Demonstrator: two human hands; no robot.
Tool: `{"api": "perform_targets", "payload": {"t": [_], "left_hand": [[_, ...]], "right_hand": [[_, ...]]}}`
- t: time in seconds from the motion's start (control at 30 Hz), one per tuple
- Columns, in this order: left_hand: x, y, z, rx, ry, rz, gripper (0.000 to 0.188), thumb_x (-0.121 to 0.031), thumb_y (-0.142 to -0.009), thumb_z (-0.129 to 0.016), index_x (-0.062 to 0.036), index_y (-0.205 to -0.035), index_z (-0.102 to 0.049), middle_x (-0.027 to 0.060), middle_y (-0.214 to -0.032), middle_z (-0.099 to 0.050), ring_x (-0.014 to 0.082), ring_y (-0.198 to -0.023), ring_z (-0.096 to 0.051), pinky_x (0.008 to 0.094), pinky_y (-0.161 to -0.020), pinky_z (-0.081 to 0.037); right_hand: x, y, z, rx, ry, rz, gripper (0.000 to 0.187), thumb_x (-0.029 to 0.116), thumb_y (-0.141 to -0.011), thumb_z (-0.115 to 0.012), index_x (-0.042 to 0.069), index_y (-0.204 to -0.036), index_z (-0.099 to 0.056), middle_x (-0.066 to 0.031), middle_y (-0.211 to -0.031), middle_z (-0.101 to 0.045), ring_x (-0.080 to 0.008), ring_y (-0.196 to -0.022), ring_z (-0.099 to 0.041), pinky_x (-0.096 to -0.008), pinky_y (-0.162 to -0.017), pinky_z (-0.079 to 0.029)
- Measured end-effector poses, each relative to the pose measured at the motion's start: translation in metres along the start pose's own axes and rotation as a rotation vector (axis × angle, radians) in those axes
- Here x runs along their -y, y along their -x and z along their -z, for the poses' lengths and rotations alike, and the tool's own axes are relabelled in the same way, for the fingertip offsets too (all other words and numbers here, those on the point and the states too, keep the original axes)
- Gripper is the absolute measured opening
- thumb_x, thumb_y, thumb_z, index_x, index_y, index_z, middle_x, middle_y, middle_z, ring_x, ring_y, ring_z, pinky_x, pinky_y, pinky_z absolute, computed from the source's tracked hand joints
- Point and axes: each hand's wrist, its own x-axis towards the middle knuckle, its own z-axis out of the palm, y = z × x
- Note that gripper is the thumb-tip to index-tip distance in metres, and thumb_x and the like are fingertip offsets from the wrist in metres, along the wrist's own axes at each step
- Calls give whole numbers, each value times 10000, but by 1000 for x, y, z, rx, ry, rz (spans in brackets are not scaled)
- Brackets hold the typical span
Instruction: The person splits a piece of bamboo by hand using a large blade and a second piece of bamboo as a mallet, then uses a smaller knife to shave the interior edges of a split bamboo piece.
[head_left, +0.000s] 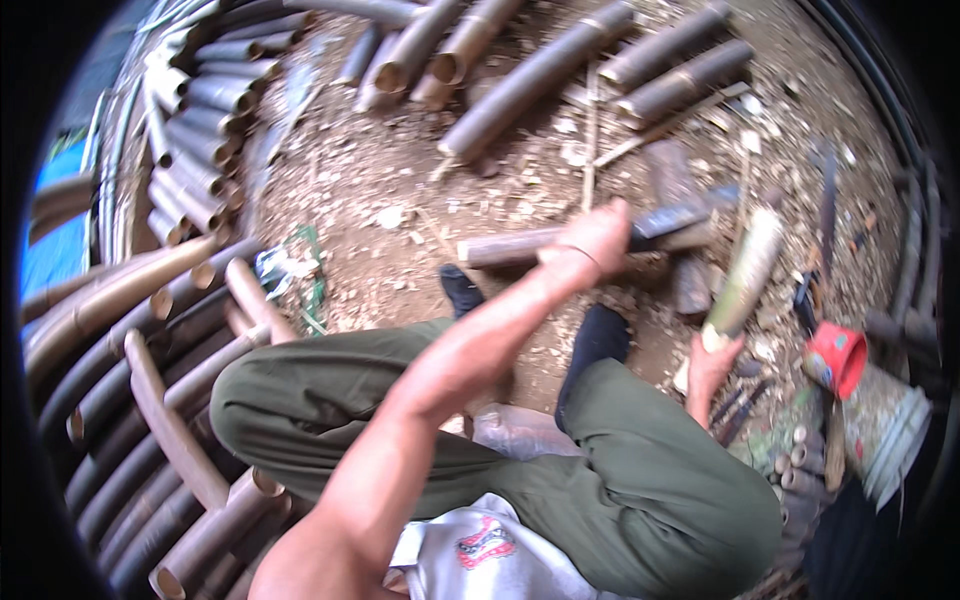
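My left hand (597, 240) is closed, and a broad dark knife blade (690, 214) extends from it to the right; the grip itself is hidden by my fingers. Under and beside that hand lies a brown bamboo length (508, 248), nearly in line with the blade. I cannot tell whether my fingers also hold the bamboo. A thick, pale green-white club (748, 268) stands tilted up from my right hand (712, 360), whose fingers wrap round its lower end. Beneath the blade is a brown log (683, 220) on the ground.
Cut bamboo tubes (535, 85) lie ahead on the chip-strewn ground. More are stacked at far left (205, 130) and near left (130, 400). A red container (838, 360) and a pale bucket (890, 440) stand at right. My feet (595, 350) flank the work area.
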Motion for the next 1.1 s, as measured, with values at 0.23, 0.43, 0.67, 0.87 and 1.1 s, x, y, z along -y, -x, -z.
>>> {"api": "perform_targets", "payload": {"t": [0.23,0.43,0.67,0.87,1.1], "left_hand": [[-4,15,-30,-386,102,-100,296,-12,-734,-575,-2,-1018,-491,194,-1002,-567,380,-1028,-567,443,-946,-411],[-4,4,-13,-126,189,-31,377,-110,-732,-691,11,-1007,-463,238,-939,-644,426,-901,-635,499,-792,-509],[6,-5,-10,-108,233,-12,445,-226,-740,-748,-53,-1069,-504,229,-910,-657,423,-886,-639,500,-761,-503],[2,36,57,-96,171,31,411,-315,-863,-708,-43,-1126,-548,192,-953,-672,327,-875,-667,428,-761,-533],[-8,98,164,260,-128,212,601,-539,-963,-480,39,-908,-635,237,-684,-615,364,-681,-648,465,-662,-485]], "right_hand": [[37,9,0,95,90,-104,843,200,-727,-723,11,-1424,-287,-280,-1277,-498,-419,-1160,-524,-458,-992,-397],[23,4,1,74,86,-75,852,196,-724,-733,-6,-1420,-284,-292,-1273,-499,-433,-1155,-524,-462,-987,-404],[29,-5,8,84,109,-110,961,292,-679,-833,-27,-1404,-289,-303,-1261,-515,-435,-1157,-532,-453,-994,-413],[41,-33,50,270,-303,-114,732,146,-730,-741,-31,-1341,-380,-175,-1097,-615,-286,-951,-630,-364,-838,-512],[71,26,123,249,-925,-86,716,231,-814,-729,-12,-1367,-344,-159,-1072,-577,-251,-860,-637,-377,-746,-544]]}}
